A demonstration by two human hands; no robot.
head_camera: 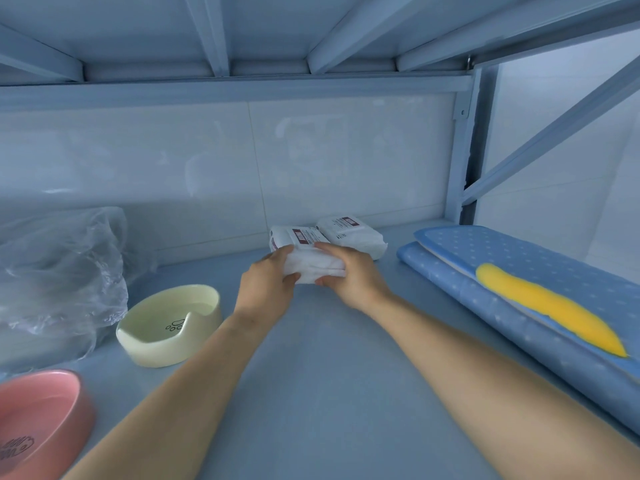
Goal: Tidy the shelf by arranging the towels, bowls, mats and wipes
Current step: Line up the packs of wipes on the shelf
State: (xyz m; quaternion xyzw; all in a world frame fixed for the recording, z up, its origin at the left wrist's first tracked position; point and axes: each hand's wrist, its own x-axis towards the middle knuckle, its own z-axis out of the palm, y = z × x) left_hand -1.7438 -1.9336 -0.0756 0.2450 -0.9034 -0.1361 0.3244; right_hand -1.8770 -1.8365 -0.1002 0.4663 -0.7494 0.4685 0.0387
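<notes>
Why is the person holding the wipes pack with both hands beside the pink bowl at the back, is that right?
Not quite: the head view shows both hands on the wipes pack beside a second wipes pack; the pink bowl sits front left.

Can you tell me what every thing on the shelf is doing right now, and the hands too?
Left hand: gripping the near wipes pack.
Right hand: gripping the same pack.
Near wipes pack: held between both hands, low over the shelf.
Far wipes pack: lying flat by the back wall.
Yellow bowl: upright, empty.
Pink bowl: upright, empty.
Blue mats: stacked flat on the right.
Plastic bag: crumpled on the left.
</notes>
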